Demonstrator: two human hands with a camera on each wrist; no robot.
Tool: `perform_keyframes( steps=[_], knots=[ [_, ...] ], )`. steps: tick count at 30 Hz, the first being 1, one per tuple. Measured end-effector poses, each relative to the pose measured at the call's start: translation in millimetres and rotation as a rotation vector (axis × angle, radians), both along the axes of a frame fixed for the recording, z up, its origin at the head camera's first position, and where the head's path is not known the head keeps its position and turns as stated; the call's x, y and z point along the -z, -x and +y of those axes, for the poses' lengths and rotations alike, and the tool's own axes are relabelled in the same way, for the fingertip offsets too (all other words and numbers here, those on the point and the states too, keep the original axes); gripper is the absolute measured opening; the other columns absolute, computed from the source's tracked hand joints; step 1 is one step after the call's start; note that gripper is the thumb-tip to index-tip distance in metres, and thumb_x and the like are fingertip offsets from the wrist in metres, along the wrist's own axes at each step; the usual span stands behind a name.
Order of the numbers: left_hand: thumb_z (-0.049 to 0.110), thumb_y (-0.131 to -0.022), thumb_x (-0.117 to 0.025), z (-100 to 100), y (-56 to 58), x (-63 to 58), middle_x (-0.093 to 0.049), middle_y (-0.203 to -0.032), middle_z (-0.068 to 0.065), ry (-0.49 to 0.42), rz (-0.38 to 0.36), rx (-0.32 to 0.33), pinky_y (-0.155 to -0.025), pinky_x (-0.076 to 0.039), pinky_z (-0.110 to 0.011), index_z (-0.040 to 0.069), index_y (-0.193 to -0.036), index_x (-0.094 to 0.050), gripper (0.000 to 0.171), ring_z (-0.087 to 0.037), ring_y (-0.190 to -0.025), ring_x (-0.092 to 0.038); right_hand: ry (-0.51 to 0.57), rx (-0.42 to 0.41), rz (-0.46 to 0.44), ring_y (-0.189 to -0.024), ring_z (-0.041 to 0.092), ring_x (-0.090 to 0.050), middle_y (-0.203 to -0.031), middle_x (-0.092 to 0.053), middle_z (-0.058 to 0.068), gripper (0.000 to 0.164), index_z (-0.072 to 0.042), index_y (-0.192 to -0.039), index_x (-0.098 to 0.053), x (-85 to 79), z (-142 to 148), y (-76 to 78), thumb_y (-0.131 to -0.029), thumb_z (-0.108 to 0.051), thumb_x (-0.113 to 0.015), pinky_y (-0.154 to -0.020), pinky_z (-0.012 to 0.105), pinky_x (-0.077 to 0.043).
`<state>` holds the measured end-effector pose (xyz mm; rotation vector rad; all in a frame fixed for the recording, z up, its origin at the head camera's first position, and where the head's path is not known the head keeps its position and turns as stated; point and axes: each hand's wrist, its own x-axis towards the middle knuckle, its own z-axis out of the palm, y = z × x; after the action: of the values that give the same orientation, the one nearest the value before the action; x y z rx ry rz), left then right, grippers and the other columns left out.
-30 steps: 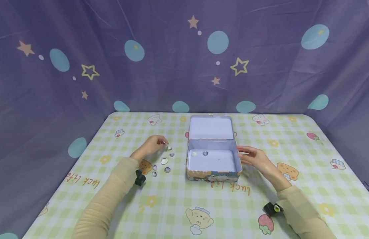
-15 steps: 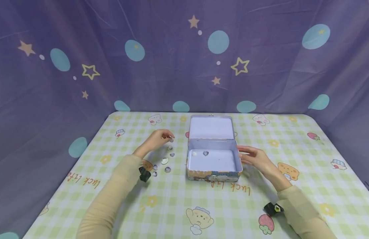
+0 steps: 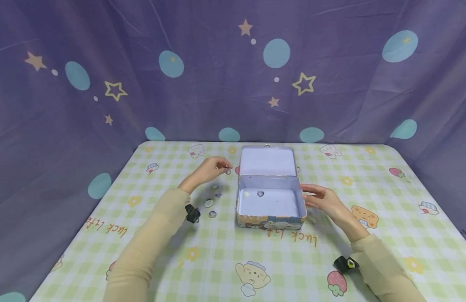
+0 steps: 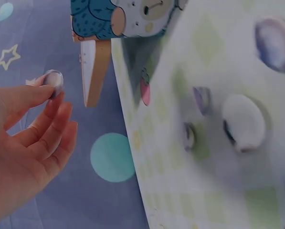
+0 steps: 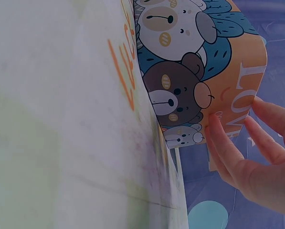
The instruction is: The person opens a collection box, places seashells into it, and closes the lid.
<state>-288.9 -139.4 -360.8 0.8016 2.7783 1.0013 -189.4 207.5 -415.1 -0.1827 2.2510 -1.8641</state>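
Observation:
Between thumb and fingers, my left hand (image 3: 213,168) pinches a small clear gem (image 4: 55,82), raised left of the tin box (image 3: 268,205). The box stands with its lid (image 3: 267,161) folded back; its outside has printed bears. Inside lie a heart-shaped gem (image 3: 260,194) and a small pale piece (image 3: 246,194). My right hand (image 3: 325,202) touches the box's right side, fairly straight fingertips (image 5: 215,120) against the printed wall and at the rim. Below my left hand, several loose gems are on the cloth, including a white oval gem (image 3: 209,203) and a round purplish gem (image 3: 212,214).
A green-checked cloth (image 3: 217,260) with cartoon prints covers the table. Black wrist straps show at the left wrist (image 3: 193,214) and right wrist (image 3: 345,264); the left one partly hides gems behind it. A purple curtain (image 3: 202,105) surrounds the back and sides.
My left hand has lifted the small gem off the cloth and moved right and away from me, toward the box. My right hand stays at the box's side.

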Motion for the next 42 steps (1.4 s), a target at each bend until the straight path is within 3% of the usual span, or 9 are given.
perform_keyframes(
  steps=[12,16,19,25,35,42],
  knots=[
    [0.001,-0.084,-0.053,31.6,2.5,-10.2,-0.064,-0.085,-0.007,0.009,-0.030,0.068,-0.069,-0.045,-0.024,0.002,-0.093,-0.065,0.015,-0.019,-0.077,-0.057,0.002,-0.004,0.006,-0.103,0.020,-0.055,-0.130,-0.039,0.026,0.055,0.005,-0.129,-0.040,1.4,0.4,1.2,-0.085,-0.022,-0.059,-0.082,0.026,-0.047],
    [0.000,-0.084,-0.053,45.6,2.6,-15.2,-0.064,-0.082,-0.008,0.004,-0.035,0.117,-0.062,-0.047,-0.021,0.000,-0.093,-0.065,0.015,-0.025,-0.076,-0.059,0.006,-0.008,0.009,-0.105,0.024,-0.054,-0.130,-0.039,0.026,0.054,0.004,-0.130,-0.039,1.0,0.5,0.9,-0.085,-0.021,-0.059,-0.082,0.026,-0.047],
    [0.000,-0.083,-0.054,56.0,2.9,-17.7,-0.064,-0.080,-0.008,0.016,-0.010,0.158,-0.059,-0.046,-0.019,0.000,-0.093,-0.065,0.015,-0.023,-0.072,-0.058,0.008,-0.008,0.010,-0.106,0.027,-0.052,-0.130,-0.039,0.026,0.054,0.004,-0.130,-0.039,0.9,0.5,0.7,-0.086,-0.020,-0.059,-0.081,0.025,-0.047],
    [0.002,-0.083,-0.055,74.7,4.0,-18.6,-0.065,-0.080,-0.005,0.066,0.008,0.203,-0.060,-0.041,-0.018,0.002,-0.093,-0.066,0.015,-0.011,-0.066,-0.054,0.016,-0.009,0.007,-0.107,0.029,-0.051,-0.130,-0.038,0.026,0.053,0.004,-0.130,-0.039,1.1,0.3,0.0,-0.086,-0.019,-0.058,-0.082,0.025,-0.046],
    [0.002,-0.083,-0.056,103.7,1.7,-23.0,-0.065,-0.080,-0.005,0.137,-0.038,0.252,-0.060,-0.041,-0.018,0.001,-0.093,-0.065,0.014,-0.014,-0.070,-0.055,0.008,-0.011,0.014,-0.103,0.021,-0.055,-0.130,-0.039,0.026,0.055,0.005,-0.129,-0.040,2.5,0.7,0.2,-0.085,-0.022,-0.059,-0.082,0.025,-0.047],
    [0.002,-0.083,-0.057,117.4,1.2,-20.7,-0.064,-0.077,-0.004,0.164,-0.076,0.292,-0.064,-0.043,-0.017,0.003,-0.090,-0.065,0.011,-0.012,-0.072,-0.057,-0.005,-0.008,0.007,-0.105,0.023,-0.054,-0.130,-0.038,0.027,0.053,0.005,-0.129,-0.039,2.9,0.7,0.7,-0.086,-0.020,-0.058,-0.082,0.025,-0.047]
  ],
)
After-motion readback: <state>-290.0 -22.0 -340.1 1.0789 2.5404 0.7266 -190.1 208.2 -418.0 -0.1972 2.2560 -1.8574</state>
